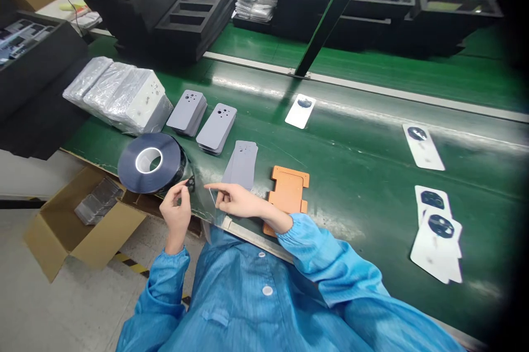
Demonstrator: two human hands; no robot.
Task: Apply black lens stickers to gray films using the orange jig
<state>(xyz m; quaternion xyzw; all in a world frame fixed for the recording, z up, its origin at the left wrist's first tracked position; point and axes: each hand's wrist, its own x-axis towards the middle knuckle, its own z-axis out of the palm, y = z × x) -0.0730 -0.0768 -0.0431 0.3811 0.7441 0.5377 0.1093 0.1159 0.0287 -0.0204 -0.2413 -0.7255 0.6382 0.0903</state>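
My left hand (176, 211) is at the table's front edge, thumb and finger pinched on a small black sticker (190, 183) with holes. Beside it, a clear film strip (202, 200) comes off a large dark roll (138, 167) with a white core and hangs over the edge. My right hand (235, 200) points its index finger left, the other fingers curled at the film's bright edge, seemingly gripping it. Just behind this hand lie thin grey phone-shaped sheets (243, 162). An orange fixture plate (288, 192) lies by my right wrist, partly hidden by the sleeve.
Two stacks of grey back panels (188, 109) and wrapped panels (119, 90) stand at the left. White panels with dark camera stickers (432, 247) lie at the right. Black trays (194, 10) line the back, near a slanted post (326, 21). An open carton (82, 220) sits below.
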